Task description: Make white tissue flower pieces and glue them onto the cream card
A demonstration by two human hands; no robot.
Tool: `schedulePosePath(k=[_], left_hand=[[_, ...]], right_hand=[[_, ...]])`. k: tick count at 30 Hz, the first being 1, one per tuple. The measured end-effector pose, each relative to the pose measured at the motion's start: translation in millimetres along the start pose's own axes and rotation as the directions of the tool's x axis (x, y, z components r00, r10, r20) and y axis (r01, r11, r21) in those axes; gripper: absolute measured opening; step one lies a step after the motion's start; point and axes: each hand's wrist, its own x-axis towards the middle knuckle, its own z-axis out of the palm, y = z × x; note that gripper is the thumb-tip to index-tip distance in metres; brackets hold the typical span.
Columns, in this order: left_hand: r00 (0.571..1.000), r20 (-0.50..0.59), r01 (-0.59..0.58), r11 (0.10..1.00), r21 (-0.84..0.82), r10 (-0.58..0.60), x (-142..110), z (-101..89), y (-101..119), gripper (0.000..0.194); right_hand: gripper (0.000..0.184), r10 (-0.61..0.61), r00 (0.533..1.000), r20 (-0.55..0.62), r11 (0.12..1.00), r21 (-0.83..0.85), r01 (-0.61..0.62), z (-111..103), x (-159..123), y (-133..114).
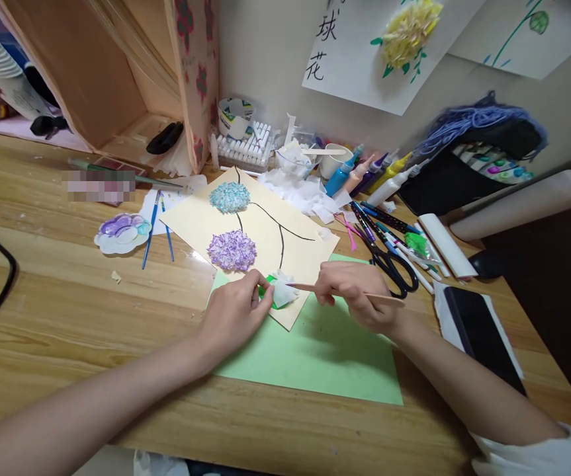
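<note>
My left hand (238, 304) is closed, thumb and forefinger pinched at the edge of a small bright-green paper piece (278, 305) on the cream card's lower corner. White tissue paper (284, 288) is bunched on that piece. In my right hand (352, 291) is a flat wooden craft stick (382, 299), its dark-tinted tip touching or just beside the tissue. The cream card (295, 211) bears drawn black stems, a blue textured flower (229, 197) and a purple one (231, 250). Beneath the card lies a light-green sheet (309, 363).
Torn white tissue (295, 192), paint bottles (343, 173) and black-handled scissors (394, 268) lie beyond my hands. A flower-shaped palette (121, 233) and two brushes (151, 228) are at left. At right are a black phone-like slab (481, 337) and several pens (404, 248).
</note>
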Motion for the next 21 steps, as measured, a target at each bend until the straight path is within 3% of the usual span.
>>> schedulePosePath(k=[6,12,21], left_hand=[[1.000,-0.012,-0.001,1.000,0.019,0.002,2,0.4,1,0.015],[1.000,0.001,-0.007,0.999,0.049,0.007,4,-0.1,3,0.016],[1.000,0.000,0.011,0.992,0.127,-0.011,3,-0.8,4,0.020]], right_hand=[[0.049,-0.037,0.993,0.115,0.998,-0.043,0.042,4,11,3],[0.050,0.030,0.977,0.213,0.991,-0.137,-0.001,8,17,9],[0.051,0.071,0.977,0.202,0.989,-0.142,-0.042,8,21,15]])
